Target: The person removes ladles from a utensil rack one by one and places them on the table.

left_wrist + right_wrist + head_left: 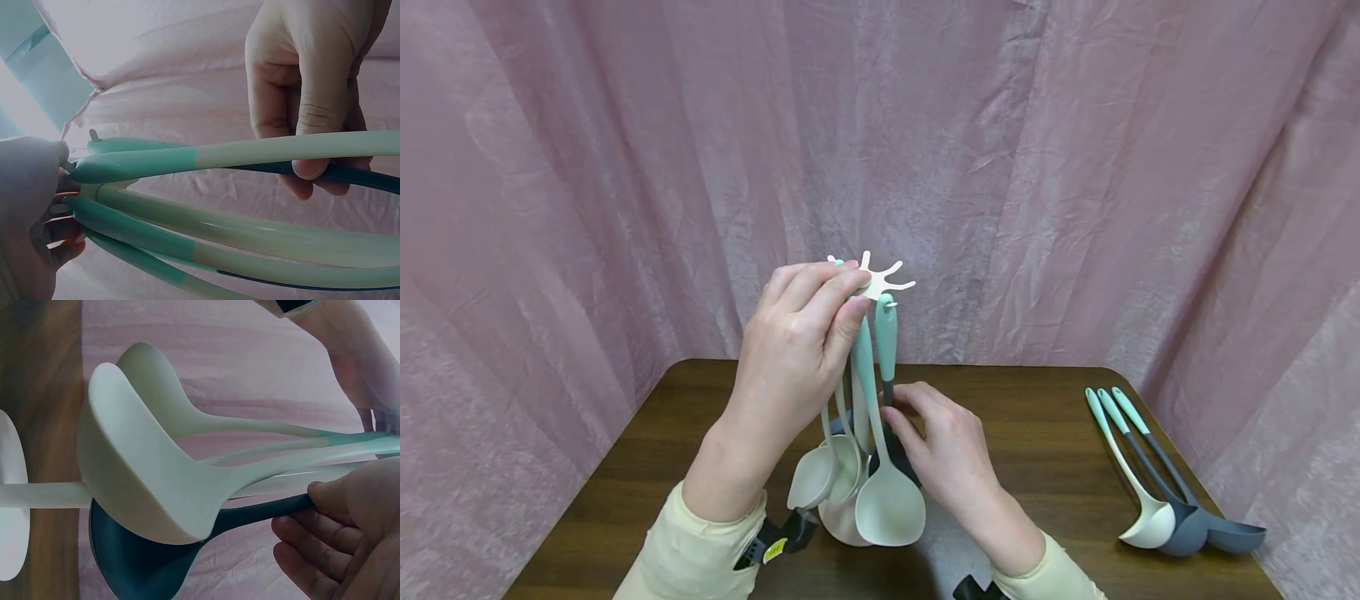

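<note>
A white utensil stand [883,285] with hooks radiating from its top stands at the middle of the table. My left hand [797,321] grips the stand's top. In my right hand [951,446], thumb and fingers pinch the dark stem of a ladle [250,514] with a mint handle; that handle's hole is on a hook. A white ladle [890,508] with a mint handle hangs in front, partly covering the dark bowl. Further white utensils [811,479] hang at the left, their upper ends partly hidden by my left hand.
On the table's right side lie three mint-handled ladles close together, one white [1150,525] and two dark grey [1236,535]. The brown wooden table [1037,417] has rounded back corners. Pink curtains [955,167] hang behind and beside it.
</note>
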`<state>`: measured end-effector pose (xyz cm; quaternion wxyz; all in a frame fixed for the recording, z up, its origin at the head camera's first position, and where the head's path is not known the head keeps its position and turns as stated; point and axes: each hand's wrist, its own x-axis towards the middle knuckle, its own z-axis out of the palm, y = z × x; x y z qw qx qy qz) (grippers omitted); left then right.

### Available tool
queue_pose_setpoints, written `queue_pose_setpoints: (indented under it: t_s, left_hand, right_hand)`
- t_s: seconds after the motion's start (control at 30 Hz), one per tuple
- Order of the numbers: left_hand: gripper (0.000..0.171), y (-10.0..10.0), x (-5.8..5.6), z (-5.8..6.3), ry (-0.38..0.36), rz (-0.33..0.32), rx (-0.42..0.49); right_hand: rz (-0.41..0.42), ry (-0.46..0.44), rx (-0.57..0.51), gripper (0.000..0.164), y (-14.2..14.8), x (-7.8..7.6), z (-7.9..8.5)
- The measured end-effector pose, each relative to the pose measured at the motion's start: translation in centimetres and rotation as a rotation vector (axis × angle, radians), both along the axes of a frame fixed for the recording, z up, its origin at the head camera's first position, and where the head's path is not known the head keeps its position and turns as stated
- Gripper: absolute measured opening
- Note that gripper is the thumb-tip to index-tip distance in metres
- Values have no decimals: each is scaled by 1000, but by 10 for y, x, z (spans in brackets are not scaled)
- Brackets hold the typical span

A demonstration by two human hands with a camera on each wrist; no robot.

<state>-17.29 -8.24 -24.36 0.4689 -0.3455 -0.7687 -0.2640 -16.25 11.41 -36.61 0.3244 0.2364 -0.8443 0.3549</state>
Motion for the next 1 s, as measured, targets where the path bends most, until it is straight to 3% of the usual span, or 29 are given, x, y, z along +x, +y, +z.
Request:
queue_pose_setpoints:
  t_s: [1.0]
  left_hand:
    - [28,1,-1,-3,3,9,9]
  right_hand:
    - [-21,63,-17,20,13,5,1]
